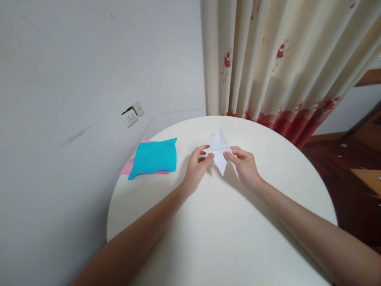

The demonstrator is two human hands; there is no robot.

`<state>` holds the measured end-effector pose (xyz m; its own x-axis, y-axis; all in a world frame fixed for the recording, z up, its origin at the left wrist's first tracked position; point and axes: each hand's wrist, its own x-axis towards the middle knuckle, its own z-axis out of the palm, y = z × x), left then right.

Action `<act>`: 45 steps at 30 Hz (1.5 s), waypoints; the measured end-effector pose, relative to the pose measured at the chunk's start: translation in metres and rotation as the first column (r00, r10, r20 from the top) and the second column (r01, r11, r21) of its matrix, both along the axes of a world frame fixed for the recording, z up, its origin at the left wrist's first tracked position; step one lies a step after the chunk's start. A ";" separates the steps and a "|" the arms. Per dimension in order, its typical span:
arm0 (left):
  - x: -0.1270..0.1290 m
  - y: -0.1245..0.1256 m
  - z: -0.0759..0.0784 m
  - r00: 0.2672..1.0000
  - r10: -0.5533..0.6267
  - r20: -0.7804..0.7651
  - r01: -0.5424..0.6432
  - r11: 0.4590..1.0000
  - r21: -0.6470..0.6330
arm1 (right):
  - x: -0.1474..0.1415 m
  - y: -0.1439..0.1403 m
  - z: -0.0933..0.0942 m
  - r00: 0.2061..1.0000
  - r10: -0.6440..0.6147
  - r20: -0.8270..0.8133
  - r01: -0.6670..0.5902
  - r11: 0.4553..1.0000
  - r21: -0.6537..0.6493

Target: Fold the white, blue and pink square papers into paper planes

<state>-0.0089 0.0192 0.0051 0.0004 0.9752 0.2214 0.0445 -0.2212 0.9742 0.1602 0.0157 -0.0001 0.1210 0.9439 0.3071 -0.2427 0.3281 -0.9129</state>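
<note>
A white origami crane (219,155), with pointed folded tips at its top and bottom, is held just above the far half of the table. My left hand (197,163) is at its left side, the thumb tip against the paper and the fingers curled near its edge. On the right side, my right hand (243,163) pinches the crane, thumb on the near face and fingers behind. The fingertips behind the paper are partly hidden.
The round white table (205,246) stands against a pale wall (74,79). A blue paper sheet (156,157) lies on pink paper (127,167) at the left. A wall socket (129,118) and a patterned curtain (268,59) are beyond the table.
</note>
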 end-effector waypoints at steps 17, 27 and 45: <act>0.004 -0.004 0.007 0.981 -0.117 0.155 0.095 0.986 0.139 | -0.001 0.002 -0.006 0.992 0.072 0.107 -0.071 0.997 -0.014; 0.004 -0.015 0.010 0.995 -0.020 -0.099 0.050 0.947 0.318 | -0.003 0.001 -0.004 0.991 0.128 -0.035 -0.129 0.991 -0.045; -0.004 -0.001 0.004 0.990 -0.129 -0.065 0.143 0.936 0.322 | 0.003 -0.007 0.005 0.939 -0.155 0.306 0.050 0.945 0.324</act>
